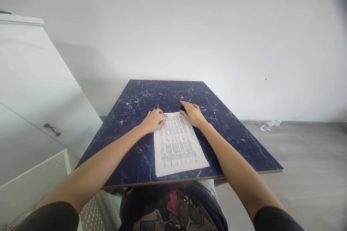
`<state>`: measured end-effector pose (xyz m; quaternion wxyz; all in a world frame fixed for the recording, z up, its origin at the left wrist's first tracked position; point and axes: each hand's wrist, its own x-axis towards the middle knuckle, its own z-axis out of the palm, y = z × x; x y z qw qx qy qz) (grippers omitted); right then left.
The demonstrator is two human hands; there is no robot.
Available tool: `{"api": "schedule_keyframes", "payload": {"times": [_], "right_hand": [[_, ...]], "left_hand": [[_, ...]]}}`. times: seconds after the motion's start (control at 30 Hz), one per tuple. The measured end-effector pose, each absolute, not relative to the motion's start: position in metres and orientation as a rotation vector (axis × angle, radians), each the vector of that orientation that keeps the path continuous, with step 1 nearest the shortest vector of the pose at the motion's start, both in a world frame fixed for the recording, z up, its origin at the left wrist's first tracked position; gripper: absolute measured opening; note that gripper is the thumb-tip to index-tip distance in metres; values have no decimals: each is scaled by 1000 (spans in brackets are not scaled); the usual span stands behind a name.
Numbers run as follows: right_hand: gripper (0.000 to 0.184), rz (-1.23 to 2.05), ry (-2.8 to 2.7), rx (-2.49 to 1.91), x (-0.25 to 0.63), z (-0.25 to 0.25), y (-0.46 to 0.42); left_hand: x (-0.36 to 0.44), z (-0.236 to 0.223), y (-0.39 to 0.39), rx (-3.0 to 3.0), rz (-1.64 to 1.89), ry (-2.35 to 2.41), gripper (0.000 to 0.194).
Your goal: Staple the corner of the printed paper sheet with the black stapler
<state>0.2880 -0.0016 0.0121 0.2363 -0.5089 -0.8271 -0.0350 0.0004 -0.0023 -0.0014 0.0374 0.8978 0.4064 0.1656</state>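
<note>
A white printed sheet of paper (179, 144), possibly more than one sheet, lies on the dark blue marbled table (141, 97) near its front edge. At the paper's far left corner, my left hand (154, 120) rests with its fingers stretched out and the thumb apart, pressing on the sheet. My right hand (193, 114) is at the far right corner. Its thumb and fingers curve around a small black object (182, 108), mostly hidden by the hand, so its kind does not show.
To the left stands a white cabinet (40, 72) with a dark handle (52, 129). Below it is a white-framed panel (35, 177). A crumpled clear plastic piece (270, 125) lies on the grey floor by the wall (244, 43).
</note>
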Motion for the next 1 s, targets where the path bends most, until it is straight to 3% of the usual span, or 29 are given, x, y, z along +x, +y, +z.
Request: {"api": "schedule_keyframes", "payload": {"times": [0.1,0.23,0.33,0.6,1.0], "right_hand": [[55,81,-2200,-1379,311,13,7],[31,196,-2250,-1383,338,14,12],[23,160,-2156,-1559,349,17,14],[32,9,-1792,-1548,342,20,16],[31,430,-1937,-1270,262,8,-1]], "left_hand": [[0,-3,-1,2748,523,1233,40],[-1,-5,1,2743,535,1221,41],[-1,-7,2,2737,540,1216,41],[-1,0,-3,2734,513,1192,42],[4,-2,-1,2640,498,1307,48]]}}
